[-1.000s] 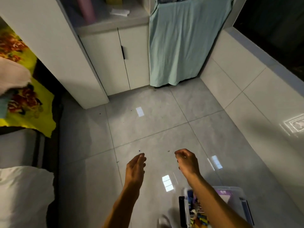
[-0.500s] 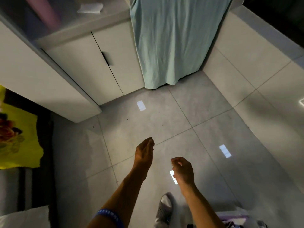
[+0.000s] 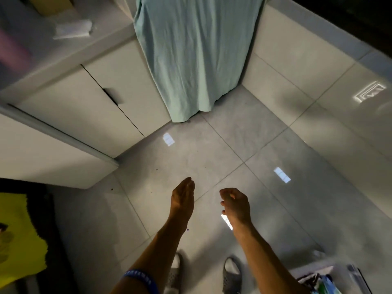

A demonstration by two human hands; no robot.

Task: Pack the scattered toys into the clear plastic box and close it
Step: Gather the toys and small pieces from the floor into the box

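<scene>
Bare grey floor tiles (image 3: 212, 149) are lying open ahead of the left hand (image 3: 182, 198) and right hand (image 3: 235, 205), both hanging empty and well apart from everything. A white cabinet (image 3: 89, 107) is hemming the left side, a green curtain (image 3: 197, 56) is hanging at the far end, and a tiled wall (image 3: 318, 85) is closing the right. The clear plastic box (image 3: 331, 279) is sitting at the lower right, near two grey shoes (image 3: 231, 272).

Bare forearms; blue wristband (image 3: 141, 279) on the left arm; grey perforated clogs (image 3: 231, 272).

One head-worn camera looks steeply down over both forearms at the floor (image 3: 212, 149).
</scene>
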